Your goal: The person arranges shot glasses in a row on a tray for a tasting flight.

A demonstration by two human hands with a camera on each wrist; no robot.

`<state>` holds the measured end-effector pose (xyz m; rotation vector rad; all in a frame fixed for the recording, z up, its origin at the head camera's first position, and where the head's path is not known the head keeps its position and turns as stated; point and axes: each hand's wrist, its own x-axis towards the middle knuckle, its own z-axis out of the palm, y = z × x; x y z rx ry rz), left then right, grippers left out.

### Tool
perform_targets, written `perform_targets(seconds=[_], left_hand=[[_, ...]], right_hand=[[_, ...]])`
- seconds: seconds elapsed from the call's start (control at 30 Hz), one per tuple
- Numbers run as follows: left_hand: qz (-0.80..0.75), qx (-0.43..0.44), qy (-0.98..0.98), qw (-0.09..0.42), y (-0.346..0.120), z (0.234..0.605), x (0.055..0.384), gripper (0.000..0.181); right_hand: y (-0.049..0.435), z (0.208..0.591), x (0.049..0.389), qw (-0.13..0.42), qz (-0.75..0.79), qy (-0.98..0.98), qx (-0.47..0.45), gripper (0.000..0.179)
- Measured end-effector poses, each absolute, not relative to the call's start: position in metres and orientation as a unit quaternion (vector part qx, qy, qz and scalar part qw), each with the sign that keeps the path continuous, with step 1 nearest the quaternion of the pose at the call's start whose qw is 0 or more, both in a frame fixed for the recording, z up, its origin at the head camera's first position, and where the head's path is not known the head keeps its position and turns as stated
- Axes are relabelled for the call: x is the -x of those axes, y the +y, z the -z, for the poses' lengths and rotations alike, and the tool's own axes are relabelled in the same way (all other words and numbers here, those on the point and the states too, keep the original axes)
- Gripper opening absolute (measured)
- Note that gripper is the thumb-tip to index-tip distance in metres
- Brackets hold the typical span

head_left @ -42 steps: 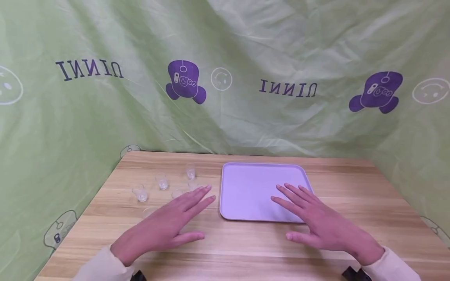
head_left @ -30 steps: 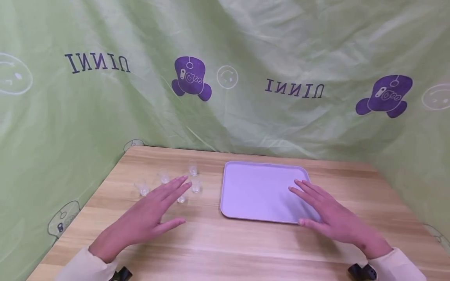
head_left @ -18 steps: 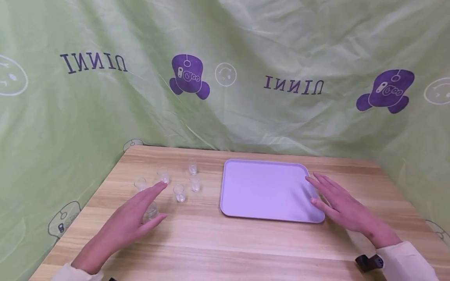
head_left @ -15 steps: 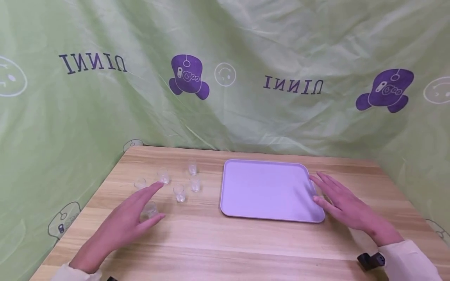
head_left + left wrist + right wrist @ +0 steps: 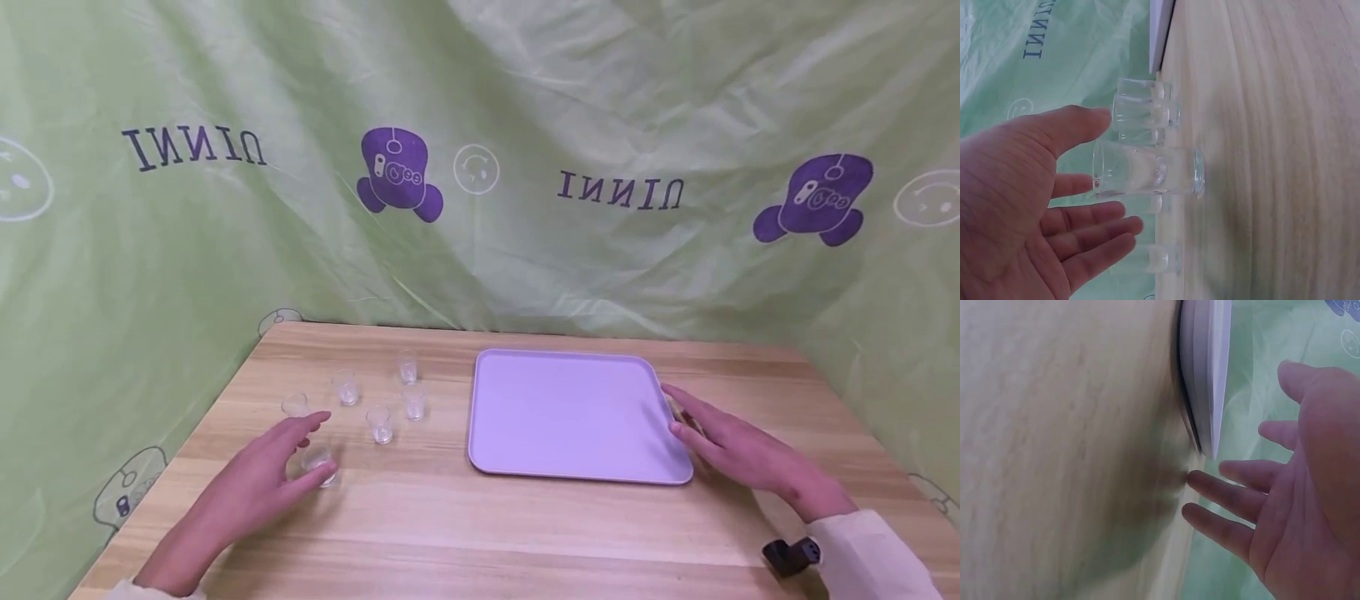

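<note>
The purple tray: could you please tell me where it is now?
In the head view, the tray lies on the table, right of the glasses, with the right hand beside its right edge.

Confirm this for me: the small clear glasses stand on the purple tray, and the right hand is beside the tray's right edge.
Not quite: the small clear glasses stand on the wooden table, left of the purple tray, as the head view shows. The right hand is indeed beside the tray's right edge.

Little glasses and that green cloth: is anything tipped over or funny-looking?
The shot glasses look upright, with no spill visible. But on the green cloth, the lettering and smiley face look flipped, which is odd.
</note>
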<state>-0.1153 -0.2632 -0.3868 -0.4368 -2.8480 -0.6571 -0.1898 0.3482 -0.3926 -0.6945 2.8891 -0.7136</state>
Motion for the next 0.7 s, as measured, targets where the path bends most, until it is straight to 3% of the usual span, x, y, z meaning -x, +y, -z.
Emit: perform_targets(seconds=[0.7], left_hand=[[0.193,0.135,-0.972,0.023,-0.266,0.391,0.127,0.044]], right_hand=[[0.345,0.399,0.205,0.041,0.227,0.946,0.230,0.061]])
